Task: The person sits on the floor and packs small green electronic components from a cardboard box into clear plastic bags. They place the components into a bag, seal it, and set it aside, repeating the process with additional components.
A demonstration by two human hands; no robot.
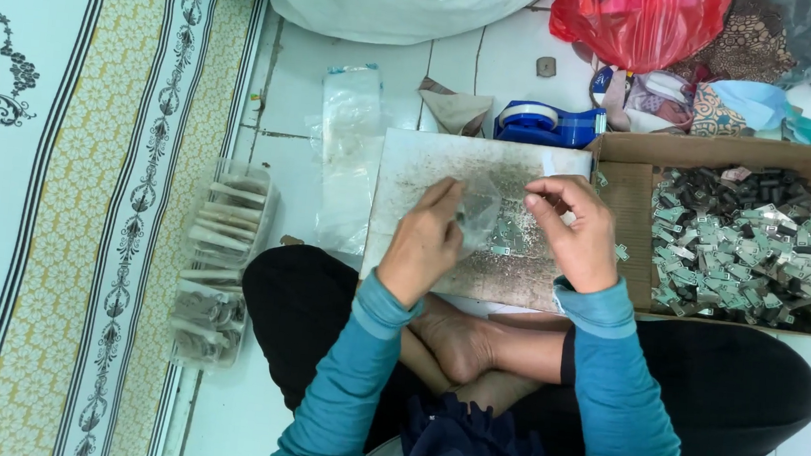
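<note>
The left hand [421, 242] and right hand [571, 231] pinch a small clear plastic bag [478, 210] between them, just above a worn grey board [411, 160] on the tiled floor. Right of it sits a cardboard box [623, 203] of small metal pieces [741, 248] — beyond, a blue tape dispenser [544, 123] and a red bag [638, 23].

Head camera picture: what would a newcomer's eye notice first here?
Both hands meet at the middle: the left hand and right hand hold a small clear plastic bag over a worn grey flat board. At right, a brown cardboard box holds a pile of small green-grey metal pieces.
</note>
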